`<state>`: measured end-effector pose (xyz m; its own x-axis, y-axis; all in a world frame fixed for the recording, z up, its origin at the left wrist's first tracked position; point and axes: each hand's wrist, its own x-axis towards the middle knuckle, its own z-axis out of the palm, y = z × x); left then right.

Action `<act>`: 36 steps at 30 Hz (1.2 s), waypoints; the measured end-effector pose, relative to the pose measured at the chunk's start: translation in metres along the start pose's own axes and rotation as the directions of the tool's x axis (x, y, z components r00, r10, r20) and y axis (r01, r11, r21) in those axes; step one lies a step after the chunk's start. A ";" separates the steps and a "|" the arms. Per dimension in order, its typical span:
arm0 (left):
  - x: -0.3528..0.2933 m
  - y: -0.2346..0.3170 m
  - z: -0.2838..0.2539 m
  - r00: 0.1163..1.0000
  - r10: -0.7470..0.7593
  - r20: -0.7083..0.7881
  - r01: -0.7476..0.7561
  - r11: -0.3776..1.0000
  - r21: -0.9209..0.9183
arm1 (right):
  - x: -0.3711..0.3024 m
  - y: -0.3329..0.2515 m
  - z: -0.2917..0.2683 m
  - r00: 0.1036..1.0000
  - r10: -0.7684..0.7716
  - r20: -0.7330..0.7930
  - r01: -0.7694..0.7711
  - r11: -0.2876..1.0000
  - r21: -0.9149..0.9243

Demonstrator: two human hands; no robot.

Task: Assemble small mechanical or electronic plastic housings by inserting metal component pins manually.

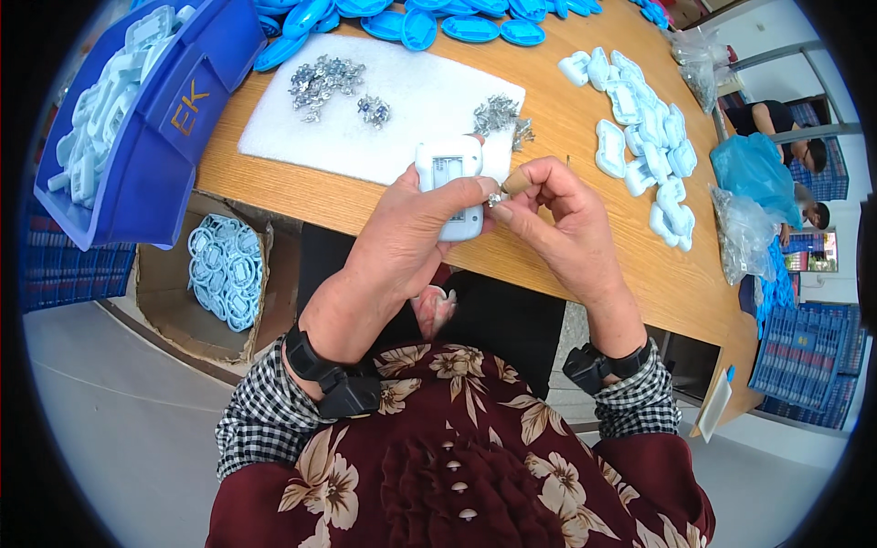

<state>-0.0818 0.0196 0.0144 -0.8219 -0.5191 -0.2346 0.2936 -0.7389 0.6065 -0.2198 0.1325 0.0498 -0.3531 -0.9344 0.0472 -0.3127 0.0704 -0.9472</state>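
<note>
My left hand (395,228) is closed round a pale blue plastic housing (464,226) with a rectangular recess, held above the table's front edge. Its thumb lies across the housing's face. At the housing's right side, the thumb and index finger of my right hand (575,219) pinch a small shiny metal clip (494,198); its exact shape is partly covered. A tan finger cot (517,182) sits on the right index finger. Just beyond, a white foam sheet (411,105) carries small metal clips (326,80), a smaller cluster (374,110) and metal pieces (496,115).
Pale blue housings (647,123) lie at the right; bright blue oval shells (470,27) line the back. A blue bin (183,128) stands left, above a cardboard box (274,297) of pale rings. Plastic bags (744,228), blue crates (804,352) and two people (776,119) are far right.
</note>
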 end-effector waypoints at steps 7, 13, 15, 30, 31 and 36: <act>0.001 -0.002 0.001 0.991 0.100 -0.084 -0.090 0.990 0.112 | 0.003 0.017 0.010 0.990 -0.079 -0.116 0.058 0.983 -0.175; 0.005 0.008 -0.012 0.994 0.105 -0.033 -0.095 0.971 0.220 | 0.019 0.009 0.018 0.935 -0.322 -0.145 0.214 0.844 -0.492; -0.001 0.014 -0.011 0.986 0.137 -0.096 -0.111 0.965 0.238 | 0.032 0.020 0.014 0.954 -0.273 -0.122 0.186 0.861 -0.474; -0.021 0.045 -0.068 0.986 0.153 -0.061 -0.158 0.984 -0.081 | 0.121 0.005 0.025 0.945 -0.295 0.143 0.308 0.651 -0.694; -0.019 0.047 -0.071 0.988 0.142 -0.060 -0.147 0.984 -0.097 | 0.135 0.002 0.033 0.944 -0.284 0.168 0.321 0.668 -0.671; -0.015 0.053 -0.082 0.997 0.073 -0.028 -0.077 0.976 -0.205 | 0.183 0.002 0.065 0.919 -0.286 0.272 0.394 0.677 -0.622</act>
<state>-0.0134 -0.0470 -0.0119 -0.7840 -0.5837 -0.2110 0.4503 -0.7689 0.4539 -0.2273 -0.0615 0.0362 0.0044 -0.9737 0.2280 -0.8992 -0.1036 -0.4251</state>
